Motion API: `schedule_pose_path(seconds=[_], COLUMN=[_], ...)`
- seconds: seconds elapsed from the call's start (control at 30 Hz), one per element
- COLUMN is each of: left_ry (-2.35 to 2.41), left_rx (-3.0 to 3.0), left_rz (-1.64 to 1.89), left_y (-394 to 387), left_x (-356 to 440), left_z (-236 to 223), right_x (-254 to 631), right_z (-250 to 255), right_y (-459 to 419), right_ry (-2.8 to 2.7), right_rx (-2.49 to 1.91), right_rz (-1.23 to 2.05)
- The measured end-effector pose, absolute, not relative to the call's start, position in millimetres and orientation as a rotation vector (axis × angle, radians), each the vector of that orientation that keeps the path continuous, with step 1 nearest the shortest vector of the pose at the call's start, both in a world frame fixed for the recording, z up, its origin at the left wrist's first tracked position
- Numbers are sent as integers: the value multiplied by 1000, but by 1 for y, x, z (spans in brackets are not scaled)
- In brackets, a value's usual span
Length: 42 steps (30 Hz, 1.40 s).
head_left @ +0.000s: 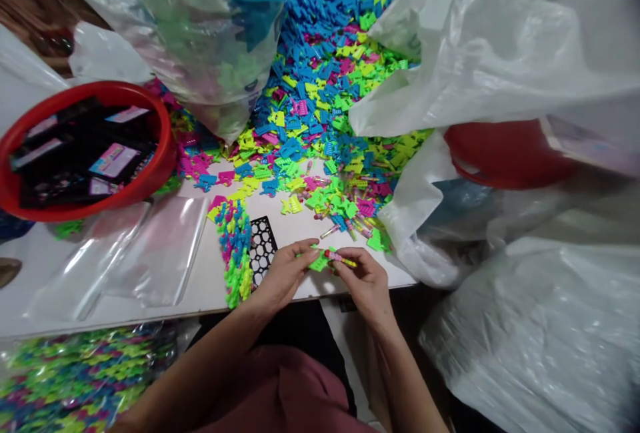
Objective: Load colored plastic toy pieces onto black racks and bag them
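Observation:
Near the table's front edge, my left hand [286,274] pinches a flat bright green plastic piece [319,263] between thumb and fingers. My right hand [367,281] grips a short crayon-like stick [342,259] with a red tip and a pink and yellow patterned body. The stick's red end is close beside the green piece; whether they touch I cannot tell. Left of my hands lies a black grid-patterned panel [263,251], alongside a stacked row of coloured plastic pieces [233,253]. More patterned sticks [361,225] lie among loose pieces just beyond my hands.
A big heap of blue, green, yellow and pink pieces [320,79] covers the table's back. A red basin [167,146] with black packets stands left, near clear plastic bags [173,253]. White sacks [480,39] crowd the right, around another red basin [505,153]. Bagged pieces [75,379] lie lower left.

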<state>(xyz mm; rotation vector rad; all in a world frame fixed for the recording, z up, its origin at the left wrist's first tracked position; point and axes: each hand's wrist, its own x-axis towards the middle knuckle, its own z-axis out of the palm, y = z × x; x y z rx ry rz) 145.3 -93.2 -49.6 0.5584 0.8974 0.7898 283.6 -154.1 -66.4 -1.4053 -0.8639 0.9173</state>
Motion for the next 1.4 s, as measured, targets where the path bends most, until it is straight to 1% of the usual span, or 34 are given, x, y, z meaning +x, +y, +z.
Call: schedule_pose_path(seconds=[0.1, 0.17, 0.37, 0.57, 0.67, 0.77, 0.87, 1.0, 1.4], left_ry=[1015, 1022, 934, 946, 944, 945, 934, 901, 852], left_rx=[614, 608, 516, 550, 579, 556, 452, 369, 306], left_rz=[919, 936, 738, 669, 694, 730, 688, 670, 650], left_y=[-90, -90, -94, -93, -95, -97, -97, -98, -105], left_x=[150, 153, 153, 147, 147, 146, 143, 141, 145], left_z=[-49, -47, -44, -44, -45, -46, -45, -44, -51], right_x=[287, 287, 283, 285, 283, 277, 272, 274, 279], right_z=[-68, -71, -80, -89, -88, -84, -81, -82, -91], right_y=[-161, -166, -163, -163, -164, -163, -160, -159, -166], right_ry=[-805, -753, -701, -776, -900, -1034, -1181, -1237, -1246], right_rx=[-1397, -1406, -1339, -1279, -1320, -1324, -1255, -1194, -1249], right_rz=[978, 1024, 1101, 1166, 1095, 851, 640, 642, 655])
